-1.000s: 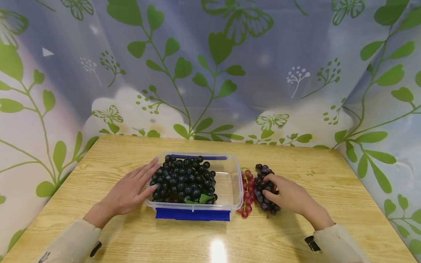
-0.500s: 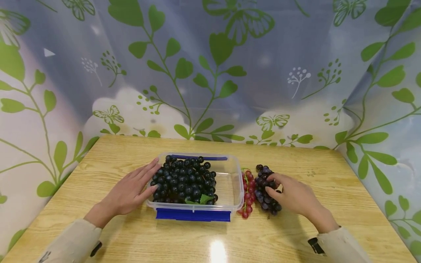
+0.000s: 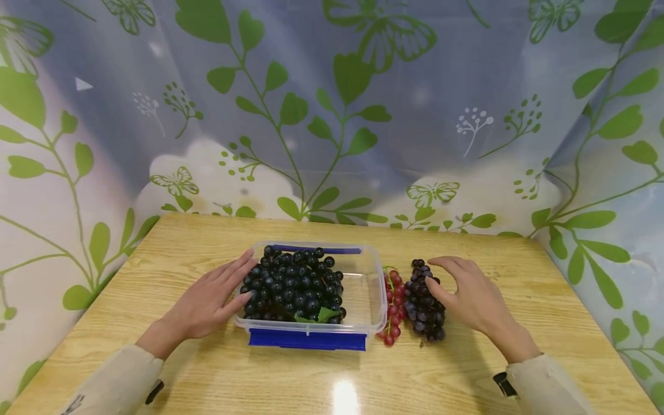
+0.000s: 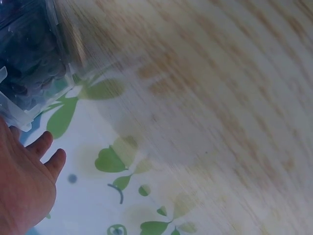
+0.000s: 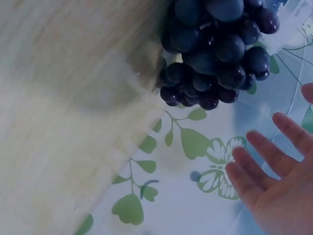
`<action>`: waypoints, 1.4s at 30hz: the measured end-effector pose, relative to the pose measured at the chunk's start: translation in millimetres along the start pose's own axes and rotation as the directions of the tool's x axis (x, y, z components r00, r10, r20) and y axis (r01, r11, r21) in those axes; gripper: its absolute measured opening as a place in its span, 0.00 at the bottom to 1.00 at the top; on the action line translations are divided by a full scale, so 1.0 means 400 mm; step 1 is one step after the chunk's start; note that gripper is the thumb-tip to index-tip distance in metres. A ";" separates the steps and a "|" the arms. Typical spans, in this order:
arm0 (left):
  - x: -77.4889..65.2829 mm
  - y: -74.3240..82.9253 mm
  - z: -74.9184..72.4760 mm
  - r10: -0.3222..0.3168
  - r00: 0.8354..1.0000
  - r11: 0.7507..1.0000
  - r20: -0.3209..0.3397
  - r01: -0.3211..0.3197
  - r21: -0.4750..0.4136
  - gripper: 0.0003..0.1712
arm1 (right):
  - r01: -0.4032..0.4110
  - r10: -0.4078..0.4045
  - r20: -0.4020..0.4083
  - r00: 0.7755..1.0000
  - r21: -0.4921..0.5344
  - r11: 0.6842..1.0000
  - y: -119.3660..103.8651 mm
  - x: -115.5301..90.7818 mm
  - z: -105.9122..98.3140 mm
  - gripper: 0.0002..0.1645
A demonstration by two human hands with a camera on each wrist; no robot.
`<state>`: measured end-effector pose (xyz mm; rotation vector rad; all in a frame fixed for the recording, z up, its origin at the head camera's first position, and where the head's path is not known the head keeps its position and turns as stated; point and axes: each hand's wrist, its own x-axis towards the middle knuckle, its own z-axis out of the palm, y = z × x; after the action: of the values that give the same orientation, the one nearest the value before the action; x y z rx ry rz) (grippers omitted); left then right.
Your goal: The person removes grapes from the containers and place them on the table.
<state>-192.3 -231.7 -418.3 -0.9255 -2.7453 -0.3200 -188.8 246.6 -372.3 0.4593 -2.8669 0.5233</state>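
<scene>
Black grapes [image 3: 295,285] with a green leaf fill the left side of a clear plastic container [image 3: 363,294] with blue latches. My left hand [image 3: 207,300] rests against the container's left wall, fingers straight. To the right of the container, a bunch of red grapes [image 3: 395,305] lies on the table, touching or nearly touching it. Beside that lies a bunch of dark purple grapes [image 3: 426,311]. My right hand [image 3: 474,297] hovers at its right side with thumb and fingers apart. In the right wrist view that hand's fingers [image 5: 264,152] are spread, away from the purple grapes [image 5: 215,54].
All of this sits on a light wooden table [image 3: 290,374]. Behind and at both sides hangs a patterned cloth [image 3: 415,115] with green leaves and butterflies, meeting the table's back edge.
My right hand has let go of the purple grapes and opened, moving slightly to the right. The bunch stays on the table. My left hand keeps its place on the container.
</scene>
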 end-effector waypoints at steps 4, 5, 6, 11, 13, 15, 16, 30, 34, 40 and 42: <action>0.000 -0.001 0.002 0.001 1.000 1.000 -0.004 -0.001 0.006 0.37 | 0.046 -0.046 0.015 0.999 -0.028 0.999 0.002 0.011 -0.010 0.33; 0.000 -0.001 0.002 0.001 1.000 1.000 -0.005 -0.001 0.007 0.37 | 0.057 -0.056 0.026 0.998 -0.038 0.998 0.001 0.014 -0.013 0.34; 0.000 -0.001 0.002 0.001 1.000 1.000 -0.007 -0.001 0.007 0.37 | 0.069 -0.067 0.038 0.997 -0.050 0.996 0.000 0.017 -0.016 0.35; 0.003 0.000 0.002 0.002 1.000 1.000 0.001 -0.002 0.002 0.37 | 0.118 -0.109 0.091 0.990 -0.110 0.987 -0.010 0.031 -0.030 0.37; 0.003 0.000 0.002 0.001 1.000 1.000 0.005 -0.001 -0.001 0.37 | 0.134 -0.121 0.104 0.987 -0.129 0.982 -0.016 0.036 -0.036 0.37; 0.004 0.001 0.004 0.001 1.000 1.000 0.006 -0.001 -0.003 0.37 | 0.152 -0.135 0.111 0.985 -0.156 0.976 -0.024 0.042 -0.040 0.38; 0.004 0.001 0.004 0.000 1.000 1.000 0.007 0.000 -0.003 0.37 | 0.158 -0.140 0.117 0.983 -0.165 0.973 -0.028 0.045 -0.043 0.38; 0.003 0.000 -0.003 0.003 1.000 1.000 0.009 -0.003 0.020 0.37 | 0.229 -0.205 0.141 0.969 -0.180 0.957 -0.107 0.088 -0.045 0.39; 0.002 0.002 -0.006 0.012 1.000 1.000 0.011 -0.012 0.025 0.37 | 0.250 -0.226 0.156 0.962 -0.163 0.954 -0.134 0.097 -0.040 0.39; 0.005 0.000 -0.004 0.029 1.000 0.998 0.000 -0.029 0.054 0.37 | 0.300 -0.272 0.185 0.944 -0.149 0.942 -0.177 0.116 -0.035 0.38; 0.005 -0.001 -0.004 0.033 0.999 0.997 -0.005 -0.032 0.065 0.37 | 0.319 -0.291 0.187 0.938 -0.144 0.937 -0.191 0.122 -0.032 0.38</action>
<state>-193.8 -231.4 -416.1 -0.9495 -2.7149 -0.2263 -207.2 170.3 -325.0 0.9358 -2.8757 0.1881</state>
